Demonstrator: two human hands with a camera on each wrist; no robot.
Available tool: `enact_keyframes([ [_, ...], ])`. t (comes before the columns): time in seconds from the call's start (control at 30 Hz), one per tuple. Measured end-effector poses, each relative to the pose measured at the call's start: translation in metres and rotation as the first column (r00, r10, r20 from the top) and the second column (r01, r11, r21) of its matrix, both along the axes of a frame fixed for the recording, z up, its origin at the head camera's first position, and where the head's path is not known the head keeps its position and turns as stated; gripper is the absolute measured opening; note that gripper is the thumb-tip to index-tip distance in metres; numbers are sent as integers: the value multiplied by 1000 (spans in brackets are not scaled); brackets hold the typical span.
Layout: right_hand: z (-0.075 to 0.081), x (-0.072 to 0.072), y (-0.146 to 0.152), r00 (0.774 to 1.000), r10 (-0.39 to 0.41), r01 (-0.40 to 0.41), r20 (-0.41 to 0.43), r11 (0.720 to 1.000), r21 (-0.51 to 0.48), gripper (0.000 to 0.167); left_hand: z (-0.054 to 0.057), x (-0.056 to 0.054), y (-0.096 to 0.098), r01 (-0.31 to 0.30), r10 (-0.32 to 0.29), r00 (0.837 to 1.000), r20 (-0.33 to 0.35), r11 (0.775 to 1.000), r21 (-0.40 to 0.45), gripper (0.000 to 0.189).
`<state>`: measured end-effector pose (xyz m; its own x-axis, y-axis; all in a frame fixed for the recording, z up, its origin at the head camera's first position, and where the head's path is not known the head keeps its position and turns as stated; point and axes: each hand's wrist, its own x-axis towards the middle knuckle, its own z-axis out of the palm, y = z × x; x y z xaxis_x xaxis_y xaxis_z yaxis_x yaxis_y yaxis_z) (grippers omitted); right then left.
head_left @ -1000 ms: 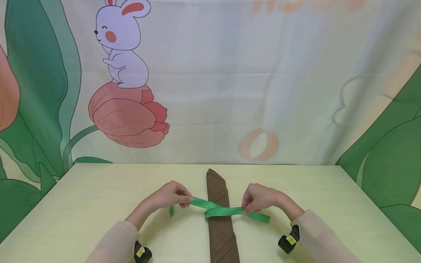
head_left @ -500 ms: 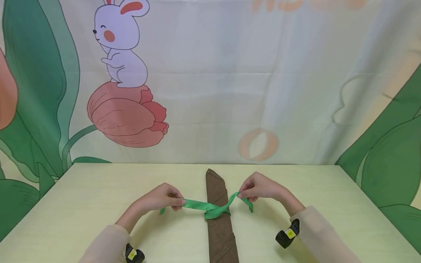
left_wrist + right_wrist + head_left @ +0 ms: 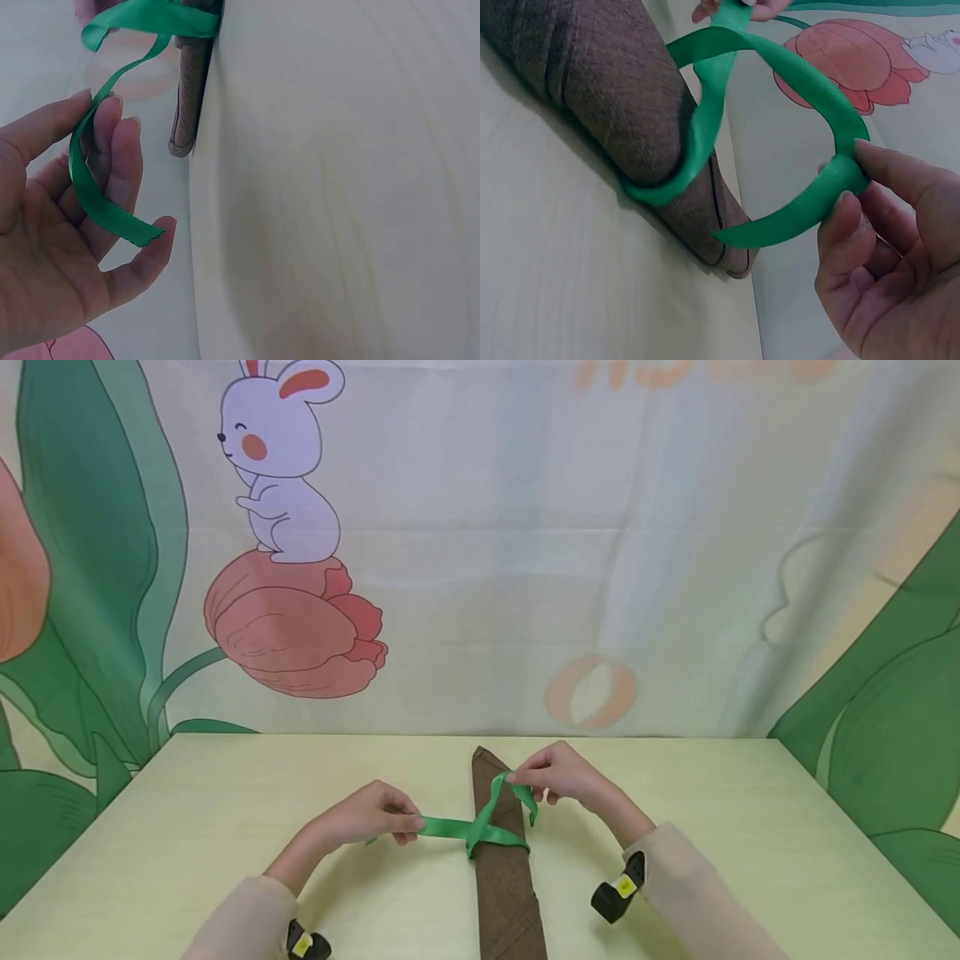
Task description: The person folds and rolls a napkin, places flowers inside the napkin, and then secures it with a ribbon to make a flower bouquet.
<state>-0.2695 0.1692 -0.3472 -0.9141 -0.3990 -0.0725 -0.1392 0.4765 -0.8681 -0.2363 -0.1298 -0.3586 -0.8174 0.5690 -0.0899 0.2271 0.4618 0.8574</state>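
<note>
A brown folded cloth roll (image 3: 510, 893) lies lengthwise on the table, pointed at its far end. Around it runs a green ribbon (image 3: 504, 837), its two ends crossing near the roll's left edge. My left hand (image 3: 375, 812) pinches one end between thumb and fingers, left of the roll; in the left wrist view the ribbon's tail (image 3: 112, 217) hangs across the fingers. Over the roll's upper part, my right hand (image 3: 558, 772) pinches the other end, raised in a loop. The right wrist view shows the short free tail (image 3: 772, 229) curving down from that thumb and fingertips.
The pale wooden table (image 3: 225, 793) ends at a curtain (image 3: 480, 568) printed with a rabbit, tulips and leaves. A small black camera (image 3: 615, 893) sits on the right wrist, and another camera (image 3: 306, 942) on the left.
My right hand has moved left and up, carrying its ribbon end from right of the roll over it. The left hand has drifted slightly left, still pinching its end.
</note>
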Motion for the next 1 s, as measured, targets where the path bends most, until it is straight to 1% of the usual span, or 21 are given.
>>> enact_keyframes([
  [0.1,-1,0,-8,999,-20,21,-41,999,26,22,0,0,3,2,-2,1000,-5,1000,2,19],
  [0.17,-1,0,-11,998,-19,21,-67,999,39,23,0,0,5,-3,3,1000,-11,1000,1,19],
  [0.27,-1,0,-14,997,-10,13,-81,999,41,26,2,0,8,-8,8,1000,-17,1000,4,20],
  [0.33,0,0,-15,997,1,1,-80,1000,31,28,2,-1,10,-3,3,1000,-22,1000,14,20],
  [0.53,2,-4,-16,1000,-1,0,-31,1000,-15,31,3,-3,17,31,-29,999,-43,997,65,18],
  [0.67,3,-5,-18,1000,-26,25,-17,999,-38,29,7,-3,23,52,-48,998,-49,995,82,16],
  [0.77,3,-6,-20,998,-67,65,-20,996,-65,28,11,-2,26,69,-65,997,-46,993,93,16],
  [0.8,6,-4,-22,996,-81,79,-22,994,-74,27,13,-1,26,76,-72,996,-45,993,95,15],
  [0.9,5,-5,-24,991,-130,128,-12,986,-108,27,16,0,28,100,-96,994,-52,991,90,15],
  [1.0,3,-7,-27,987,-158,157,5,977,-146,27,19,-1,28,116,-112,992,-52,990,86,13],
])
